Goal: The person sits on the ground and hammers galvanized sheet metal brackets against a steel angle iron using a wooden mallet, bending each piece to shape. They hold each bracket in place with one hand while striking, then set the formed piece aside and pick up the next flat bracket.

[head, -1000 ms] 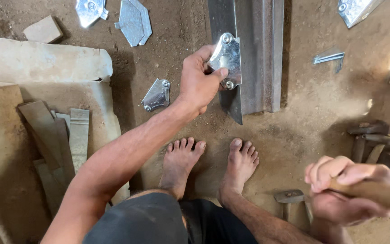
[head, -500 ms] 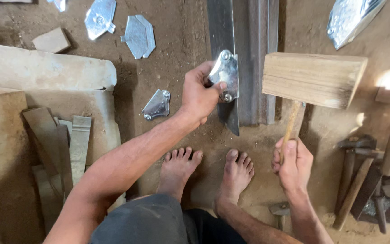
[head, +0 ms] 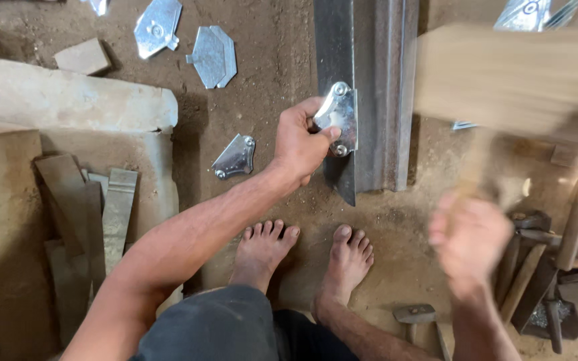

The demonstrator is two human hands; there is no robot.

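Sandy dirt floor (head: 249, 100), pale stone slab (head: 68, 100), sunlit right edge.

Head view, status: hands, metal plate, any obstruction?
Left hand pins metal plate on steel rail. Right hand grips blurred wooden mallet. Nothing between.

Shiny riveted metal plate (head: 340, 115) held against dark steel rail (head: 376, 93); blurred wooden mallet (head: 510, 77) raised.

Hands, two: left hand (head: 300, 144) and right hand (head: 468, 235); bare feet, two (head: 262, 251); wooden mallet (head: 510, 77), one, blurred; steel rail (head: 369, 93), one; riveted metal plate (head: 338, 117) in the left hand, one; loose metal plates (head: 235, 158) on the dirt floor, at least four; stone slab (head: 68, 100), one; small block (head: 83, 57), one; hammers (head: 415, 315) at lower right, several, number unclear
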